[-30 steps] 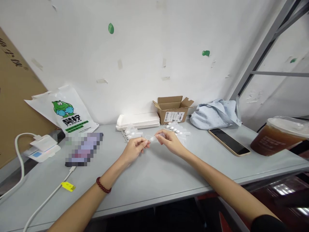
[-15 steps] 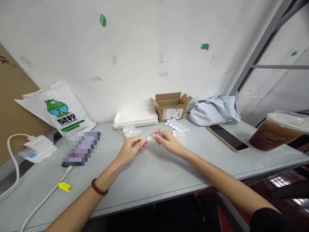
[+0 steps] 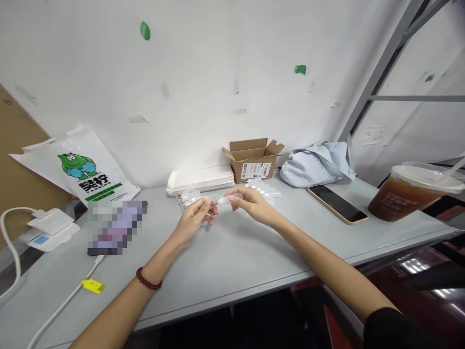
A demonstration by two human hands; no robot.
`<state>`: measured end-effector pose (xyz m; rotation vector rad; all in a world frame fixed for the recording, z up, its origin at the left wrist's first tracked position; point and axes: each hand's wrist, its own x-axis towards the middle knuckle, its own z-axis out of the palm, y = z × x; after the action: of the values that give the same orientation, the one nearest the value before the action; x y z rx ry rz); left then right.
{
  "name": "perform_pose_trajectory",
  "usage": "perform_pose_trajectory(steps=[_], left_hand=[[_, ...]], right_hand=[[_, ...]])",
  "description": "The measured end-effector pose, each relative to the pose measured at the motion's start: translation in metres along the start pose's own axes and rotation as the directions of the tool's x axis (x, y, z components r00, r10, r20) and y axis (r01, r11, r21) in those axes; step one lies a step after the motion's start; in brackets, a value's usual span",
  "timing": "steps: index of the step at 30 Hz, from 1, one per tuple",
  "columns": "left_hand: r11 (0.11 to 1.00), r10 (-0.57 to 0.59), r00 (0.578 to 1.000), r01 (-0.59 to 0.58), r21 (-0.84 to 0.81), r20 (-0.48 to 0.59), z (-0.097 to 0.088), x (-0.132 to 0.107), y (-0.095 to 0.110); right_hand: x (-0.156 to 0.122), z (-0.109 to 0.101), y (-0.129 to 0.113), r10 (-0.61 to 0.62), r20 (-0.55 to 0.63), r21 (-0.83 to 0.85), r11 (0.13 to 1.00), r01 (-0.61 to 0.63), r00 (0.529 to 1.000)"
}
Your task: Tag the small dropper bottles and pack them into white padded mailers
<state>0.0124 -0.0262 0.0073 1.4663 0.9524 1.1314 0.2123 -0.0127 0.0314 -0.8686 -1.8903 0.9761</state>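
Between my hands, above the middle of the table, is a small translucent tag with a white end and a thin loop [image 3: 222,200]. The fingers of my left hand [image 3: 196,216] are pinched at its loop side. My right hand [image 3: 253,205] grips its translucent part from the right, thumb below and fingers on top. Similar white-ended pieces with thin cords lie in a left pile [image 3: 189,195], just behind my left hand. More of them make up a right pile [image 3: 271,192], partly hidden by my right hand. Fine detail of the held piece is too small to make out.
Behind the piles are a stack of white paper sleeves [image 3: 201,179] and an open cardboard box [image 3: 254,165]. To the right lie a light blue cloth bag [image 3: 314,165], a phone [image 3: 337,204] and a cup of brown drink [image 3: 407,196]. A blurred-out phone [image 3: 119,228], charging cable [image 3: 60,315] and white plastic bag [image 3: 83,169] are left.
The view has shifted slightly, moving the table things left. My right fingers have moved from the piece's white end towards its translucent part, and the white end shows more between my hands.
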Motion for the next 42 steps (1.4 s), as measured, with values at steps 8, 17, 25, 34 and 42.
perform_pose_trajectory(steps=[8, 17, 25, 34, 42], left_hand=[[0.992, 0.033, 0.999, -0.032, 0.122, -0.006, -0.003, -0.001, 0.005], [0.952, 0.054, 0.994, -0.025, 0.304, -0.090, -0.016, 0.007, 0.003], [0.923, 0.168, 0.861, 0.034, 0.384, -0.480, -0.058, 0.022, -0.009], [0.905, 0.133, 0.814, 0.133, 0.405, -0.565, -0.071, 0.032, -0.033], [0.914, 0.078, 0.793, 0.185, 0.361, -0.604, -0.077, 0.033, -0.036]], right_hand=[[-0.001, 0.003, 0.004, 0.026, 0.016, 0.042, 0.999, -0.026, 1.000], [0.001, -0.006, 0.009, 0.050, 0.258, -0.299, 0.954, 0.030, 0.965], [0.006, -0.032, 0.023, 0.162, 0.162, -0.665, 0.747, -0.014, 0.973], [0.004, -0.055, 0.017, 0.412, 0.179, -0.744, 0.651, -0.151, 0.894], [0.003, -0.067, 0.026, 0.414, 0.199, -0.679, 0.712, -0.180, 0.889]])
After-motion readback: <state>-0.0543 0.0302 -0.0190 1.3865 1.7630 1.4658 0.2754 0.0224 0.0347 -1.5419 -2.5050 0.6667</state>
